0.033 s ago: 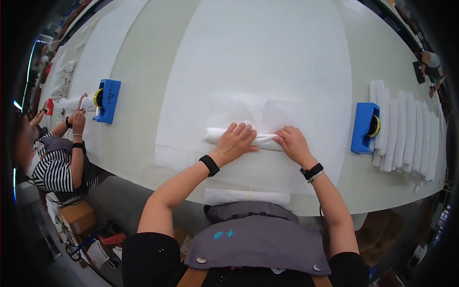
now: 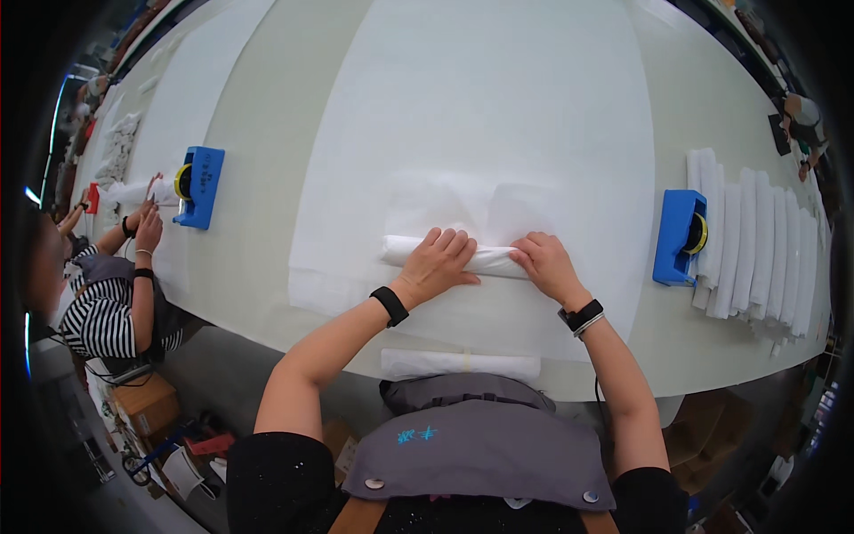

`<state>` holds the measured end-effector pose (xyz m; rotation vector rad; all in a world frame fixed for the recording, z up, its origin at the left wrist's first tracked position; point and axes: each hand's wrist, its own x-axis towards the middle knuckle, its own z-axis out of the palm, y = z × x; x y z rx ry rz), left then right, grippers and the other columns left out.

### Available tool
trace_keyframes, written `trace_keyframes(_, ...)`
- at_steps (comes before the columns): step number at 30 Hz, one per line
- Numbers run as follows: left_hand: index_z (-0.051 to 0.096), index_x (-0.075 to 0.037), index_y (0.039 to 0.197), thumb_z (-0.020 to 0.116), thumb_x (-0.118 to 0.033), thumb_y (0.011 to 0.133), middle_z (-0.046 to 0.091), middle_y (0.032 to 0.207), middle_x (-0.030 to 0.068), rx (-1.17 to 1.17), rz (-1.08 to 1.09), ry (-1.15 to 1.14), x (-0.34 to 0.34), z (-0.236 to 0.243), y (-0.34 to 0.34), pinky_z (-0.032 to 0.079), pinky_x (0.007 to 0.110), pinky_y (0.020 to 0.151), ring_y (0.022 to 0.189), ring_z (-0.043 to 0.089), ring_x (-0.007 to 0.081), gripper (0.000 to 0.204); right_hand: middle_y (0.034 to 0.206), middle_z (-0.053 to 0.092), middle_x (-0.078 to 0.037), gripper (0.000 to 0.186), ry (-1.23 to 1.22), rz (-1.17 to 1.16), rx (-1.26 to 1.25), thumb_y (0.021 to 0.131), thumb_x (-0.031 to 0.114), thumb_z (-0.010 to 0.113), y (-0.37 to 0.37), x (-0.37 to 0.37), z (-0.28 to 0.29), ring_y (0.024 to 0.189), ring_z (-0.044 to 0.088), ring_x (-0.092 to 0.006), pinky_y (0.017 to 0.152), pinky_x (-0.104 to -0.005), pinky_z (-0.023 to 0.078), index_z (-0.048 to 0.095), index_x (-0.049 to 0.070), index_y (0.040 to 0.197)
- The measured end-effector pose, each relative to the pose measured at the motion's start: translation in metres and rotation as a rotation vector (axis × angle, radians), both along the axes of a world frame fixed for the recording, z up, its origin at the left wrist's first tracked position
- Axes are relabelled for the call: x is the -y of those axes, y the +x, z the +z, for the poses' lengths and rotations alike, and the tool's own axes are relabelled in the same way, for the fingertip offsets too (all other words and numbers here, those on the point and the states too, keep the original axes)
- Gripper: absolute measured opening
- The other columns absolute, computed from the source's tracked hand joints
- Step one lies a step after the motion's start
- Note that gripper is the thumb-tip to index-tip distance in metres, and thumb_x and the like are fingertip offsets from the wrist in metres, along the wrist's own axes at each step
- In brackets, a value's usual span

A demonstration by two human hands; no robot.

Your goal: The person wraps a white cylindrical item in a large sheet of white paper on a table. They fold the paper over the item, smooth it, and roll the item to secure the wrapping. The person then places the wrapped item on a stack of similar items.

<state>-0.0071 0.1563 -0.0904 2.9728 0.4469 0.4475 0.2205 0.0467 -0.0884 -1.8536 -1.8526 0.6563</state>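
Note:
A roll of thin white sheeting (image 2: 492, 261) lies crosswise on a long white sheet (image 2: 471, 107) spread over the table. Over the roll's left-middle part my left hand (image 2: 439, 262) curls, its fingers on the far side and its thumb on the near side. My right hand (image 2: 544, 265) grips the roll's right end with bent fingers, thumb and fingertips close together. Beyond the roll, a flat rectangular translucent piece (image 2: 525, 209) continues away from it. Another finished-looking white roll (image 2: 458, 365), with a yellowish band round its middle, rests along the table's near edge.
A blue tape dispenser (image 2: 676, 238) stands to the right, beside several white rolls (image 2: 756, 245) lying side by side. Another blue dispenser (image 2: 204, 189) is at the left. Past it, a co-worker in a striped top (image 2: 102, 311) handles white material. Cardboard boxes (image 2: 147, 402) sit below the table.

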Motion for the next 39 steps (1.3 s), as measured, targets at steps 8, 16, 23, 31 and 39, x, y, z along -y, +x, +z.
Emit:
trace_keyframes(8, 0.056, -0.005, 0.108, 0.079, -0.031, 0.071, 0.056, 0.093, 0.0083, -0.266, 0.075, -0.362, -0.020, 0.005, 0.021, 0.046, 0.036, 0.081, 0.089, 0.055, 0.0238, 0.051, 0.108, 0.059, -0.003, 0.036, 0.262, 0.092, 0.296, 0.081, 0.027, 0.073, -0.029, 0.003, 0.014, 0.105, 0.055, -0.0208, 0.090, -0.0379, 0.042, 0.059, 0.013, 0.111)
trace_keyframes(16, 0.056, -0.006, 0.113, 0.080, -0.027, 0.066, 0.057, 0.097, 0.0090, -0.076, 0.124, -0.093, -0.012, -0.013, 0.021, 0.046, 0.037, 0.081, 0.092, 0.056, 0.0245, 0.057, 0.107, 0.058, -0.002, 0.038, 0.221, 0.144, 0.213, 0.078, 0.031, 0.075, -0.004, -0.021, 0.000, 0.102, 0.056, -0.0207, 0.088, -0.0373, 0.043, 0.059, 0.013, 0.108)
trace_keyframes(23, 0.056, -0.008, 0.110, 0.077, -0.024, 0.070, 0.057, 0.099, 0.0069, -0.234, 0.103, -0.306, -0.048, 0.007, 0.041, 0.045, 0.036, 0.084, 0.096, 0.054, 0.0232, 0.048, 0.104, 0.058, -0.002, 0.035, 0.270, 0.107, 0.260, 0.082, 0.031, 0.072, -0.003, -0.038, -0.002, 0.099, 0.057, -0.0208, 0.085, -0.0370, 0.044, 0.058, 0.013, 0.108)
trace_keyframes(31, 0.056, -0.006, 0.099, 0.079, -0.027, 0.063, 0.057, 0.093, 0.0071, -0.107, 0.199, -0.237, -0.044, -0.010, 0.049, 0.045, 0.035, 0.081, 0.090, 0.056, 0.0237, 0.047, 0.112, 0.054, -0.001, 0.043, 0.434, 0.093, 0.279, 0.081, 0.028, 0.073, -0.003, -0.050, 0.005, 0.102, 0.055, -0.0189, 0.087, -0.0360, 0.043, 0.057, 0.017, 0.119)
trace_keyframes(39, 0.058, -0.008, 0.086, 0.080, -0.021, 0.060, 0.060, 0.085, 0.0073, -0.147, 0.221, -0.184, -0.092, -0.002, -0.002, 0.044, 0.036, 0.079, 0.086, 0.057, 0.0246, 0.037, 0.110, 0.057, 0.000, 0.042, 0.231, 0.239, 0.189, 0.080, 0.023, 0.075, 0.033, -0.065, -0.002, 0.103, 0.055, -0.0193, 0.091, -0.0358, 0.043, 0.058, 0.019, 0.118)
